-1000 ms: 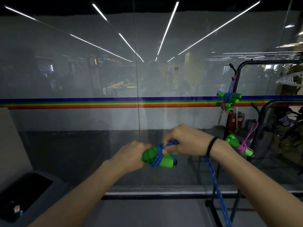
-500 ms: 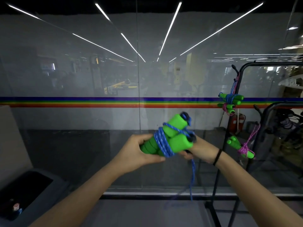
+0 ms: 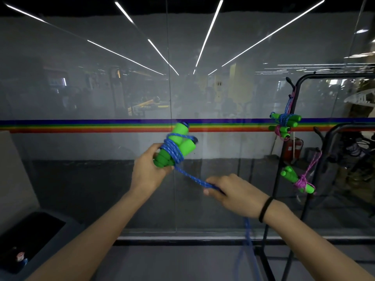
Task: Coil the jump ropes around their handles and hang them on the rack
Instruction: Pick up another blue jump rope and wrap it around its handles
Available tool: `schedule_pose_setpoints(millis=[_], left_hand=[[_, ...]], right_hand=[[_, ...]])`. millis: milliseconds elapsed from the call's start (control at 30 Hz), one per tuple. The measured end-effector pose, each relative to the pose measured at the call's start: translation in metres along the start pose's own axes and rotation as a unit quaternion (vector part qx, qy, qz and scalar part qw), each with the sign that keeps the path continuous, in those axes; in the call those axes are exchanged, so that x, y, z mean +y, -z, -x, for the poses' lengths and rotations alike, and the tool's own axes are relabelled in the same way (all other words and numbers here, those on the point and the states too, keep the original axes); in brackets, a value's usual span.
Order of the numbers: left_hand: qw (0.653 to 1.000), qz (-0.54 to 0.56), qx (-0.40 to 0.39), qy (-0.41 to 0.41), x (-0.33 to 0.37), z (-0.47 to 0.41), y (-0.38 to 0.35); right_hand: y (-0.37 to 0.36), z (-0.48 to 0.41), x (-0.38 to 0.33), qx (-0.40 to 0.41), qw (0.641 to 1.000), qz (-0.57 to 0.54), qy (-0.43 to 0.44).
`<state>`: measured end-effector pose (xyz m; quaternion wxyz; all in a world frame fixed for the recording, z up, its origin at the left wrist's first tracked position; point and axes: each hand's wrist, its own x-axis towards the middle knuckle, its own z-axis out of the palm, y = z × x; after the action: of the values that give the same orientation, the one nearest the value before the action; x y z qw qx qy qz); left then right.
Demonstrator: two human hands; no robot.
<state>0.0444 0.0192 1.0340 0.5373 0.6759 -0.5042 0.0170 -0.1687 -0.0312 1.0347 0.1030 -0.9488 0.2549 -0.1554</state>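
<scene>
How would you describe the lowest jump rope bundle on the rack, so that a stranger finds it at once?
Look at the black rack at the right of the view. Below the upper bundles level with the rainbow stripe, the lowest bundle hangs alone, tilted. Its green handles are tied with pink cord only, no blue.

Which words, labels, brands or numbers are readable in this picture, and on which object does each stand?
No text is readable.
Small item in the grey bin: its label is too blurred.
Red fire extinguisher: any label is too small.
Green handles and blue rope: no print shows.
</scene>
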Motion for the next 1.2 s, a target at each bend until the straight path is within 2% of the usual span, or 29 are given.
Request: schedule_pose_setpoints(millis=[133,233,333,400,433,533,600,667,767,833,900,1000,1200], left_hand=[[0.982,-0.108,-0.122,-0.097,-0.015,0.007,-0.007],[0.934,-0.160,-0.251,-0.198,-0.014,0.014,-0.009],[0.877,-0.186,-0.349,-0.272,0.000,0.022,-0.006],[0.857,-0.164,-0.395,-0.289,0.008,0.025,-0.003],[0.856,-0.127,-0.422,-0.270,0.012,0.027,-0.002],[0.865,0.061,-0.477,-0.146,0.020,0.033,0.006],[0.865,0.180,-0.463,-0.072,0.020,0.035,0.010],[0.848,0.298,-0.438,-0.018,0.018,0.036,0.010],[0.775,0.481,-0.403,0.068,0.017,0.036,0.004],[0.750,0.544,-0.360,0.114,0.019,0.034,0.001],[0.745,0.561,-0.326,0.154,0.022,0.031,0.000],[0.771,0.540,-0.264,0.211,0.022,0.026,-0.003],[0.881,0.369,-0.198,0.223,0.013,0.024,-0.007]], right_hand=[[0.023,0.009,-0.029,-0.011,0.988,0.155,0.021],[0.044,0.007,-0.032,-0.009,0.980,0.190,0.050],[0.061,-0.002,-0.023,-0.033,0.988,0.131,0.078],[0.067,-0.012,-0.012,-0.033,0.993,0.058,0.095],[0.068,-0.016,-0.006,-0.028,0.995,0.013,0.096],[0.067,-0.027,0.016,0.001,0.988,-0.141,0.068],[0.060,-0.031,0.032,0.007,0.979,-0.197,0.051],[0.050,-0.034,0.045,0.017,0.969,-0.243,0.042],[0.031,-0.032,0.045,0.037,0.951,-0.306,-0.028],[0.019,-0.032,0.040,0.035,0.955,-0.289,-0.053],[0.012,-0.030,0.033,0.039,0.970,-0.235,-0.050],[0.010,-0.023,0.021,0.030,0.995,-0.091,-0.037],[0.018,-0.007,-0.009,-0.040,0.996,0.056,-0.057]])
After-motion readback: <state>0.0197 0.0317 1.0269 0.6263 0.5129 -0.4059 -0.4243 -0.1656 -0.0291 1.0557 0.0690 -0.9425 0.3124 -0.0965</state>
